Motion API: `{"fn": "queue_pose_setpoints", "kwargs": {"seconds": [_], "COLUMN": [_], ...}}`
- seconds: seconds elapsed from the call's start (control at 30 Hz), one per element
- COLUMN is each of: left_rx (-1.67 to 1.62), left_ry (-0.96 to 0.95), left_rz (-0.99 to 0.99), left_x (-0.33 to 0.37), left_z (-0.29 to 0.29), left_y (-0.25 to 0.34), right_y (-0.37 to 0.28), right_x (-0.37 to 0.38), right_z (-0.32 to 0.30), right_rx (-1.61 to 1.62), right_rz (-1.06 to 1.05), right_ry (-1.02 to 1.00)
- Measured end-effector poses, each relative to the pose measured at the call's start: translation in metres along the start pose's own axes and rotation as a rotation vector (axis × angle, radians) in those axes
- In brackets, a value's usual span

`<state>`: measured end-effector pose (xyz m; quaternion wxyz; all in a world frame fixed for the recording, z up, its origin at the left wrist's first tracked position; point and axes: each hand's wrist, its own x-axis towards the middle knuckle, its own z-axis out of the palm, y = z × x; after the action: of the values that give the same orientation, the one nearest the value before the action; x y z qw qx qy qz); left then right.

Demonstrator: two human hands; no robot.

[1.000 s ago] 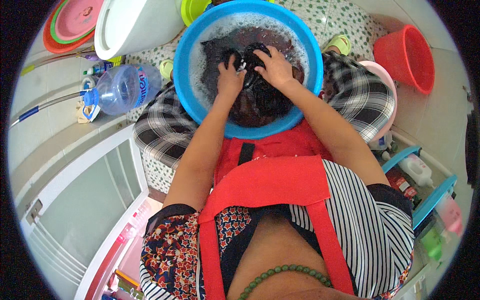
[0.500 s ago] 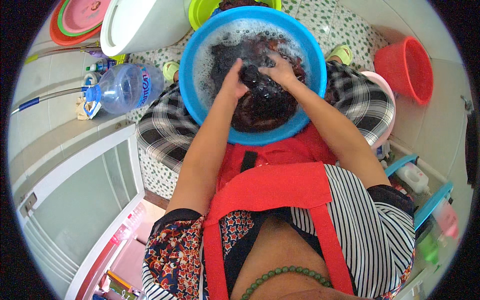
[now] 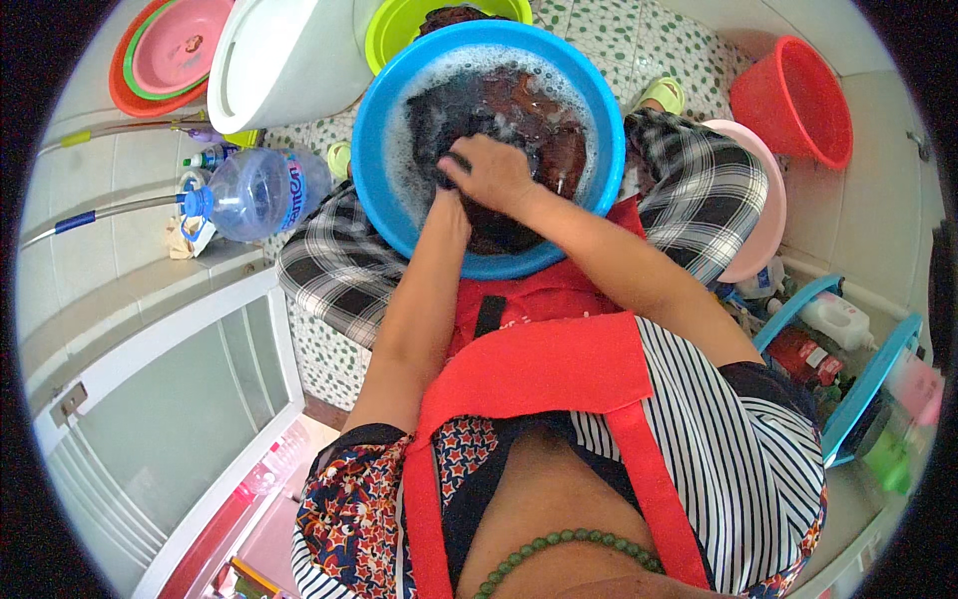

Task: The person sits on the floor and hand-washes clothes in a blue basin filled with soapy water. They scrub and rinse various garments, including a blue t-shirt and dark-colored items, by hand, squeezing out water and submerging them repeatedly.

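Note:
A blue basin (image 3: pixel 367 180) stands between my knees, holding soapy water and soaked dark clothing (image 3: pixel 439 110), black on the left and reddish brown on the right. My right hand (image 3: pixel 491 172) reaches across to the basin's middle, its fingers curled on a fold of the black cloth. Close under it is my left hand (image 3: pixel 451 208); only its wrist and back edge show, the fingers being hidden behind the right hand and the cloth. White foam (image 3: pixel 399 150) rings the water, thickest along the left and far sides.
A lime-green basin (image 3: pixel 384 35) with dark cloth sits behind. To the left are a white tub (image 3: pixel 289 60) and a large clear bottle (image 3: pixel 254 195). A red bucket (image 3: pixel 798 105), a pink basin (image 3: pixel 758 215) and a blue rack (image 3: pixel 868 389) with bottles stand at right.
My hands were apart on either side of a bunch of black cloth. Now the right hand has come left and nearer, over the left one. The view has shifted slightly.

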<state>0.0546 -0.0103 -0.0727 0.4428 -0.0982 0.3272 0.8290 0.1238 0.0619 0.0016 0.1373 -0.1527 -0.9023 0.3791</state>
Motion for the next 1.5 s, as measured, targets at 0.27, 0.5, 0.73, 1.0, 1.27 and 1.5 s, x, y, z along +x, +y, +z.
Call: {"fn": "queue_pose_setpoints", "kwargs": {"seconds": [0.27,0.5,0.73,1.0,1.27,1.5], "left_rx": [0.586,2.234,2.364,2.143,2.29,2.385], "left_ry": [0.47,0.258,0.284,-0.177,-0.066,-0.196], "left_rz": [0.145,0.415,0.234,-0.093,0.247,0.274], "left_x": [-0.031,0.001,0.029,0.097,-0.045,-0.055], "left_z": [0.034,-0.005,-0.026,-0.073,0.04,0.005], "left_y": [0.039,0.007,-0.016,0.008,0.018,-0.013], "right_y": [0.083,0.099,0.145,0.364,0.2,0.104], "right_x": [0.03,0.001,0.006,0.019,0.043,0.005], "right_z": [-0.019,-0.002,0.059,0.284,0.091,-0.006], "right_rx": [-0.045,-0.247,-0.278,-0.444,0.015,-0.147], "right_rz": [0.452,0.119,0.123,-0.279,0.846,0.39], "right_ry": [-0.06,-0.079,-0.17,-0.48,-0.768,-0.164]}}
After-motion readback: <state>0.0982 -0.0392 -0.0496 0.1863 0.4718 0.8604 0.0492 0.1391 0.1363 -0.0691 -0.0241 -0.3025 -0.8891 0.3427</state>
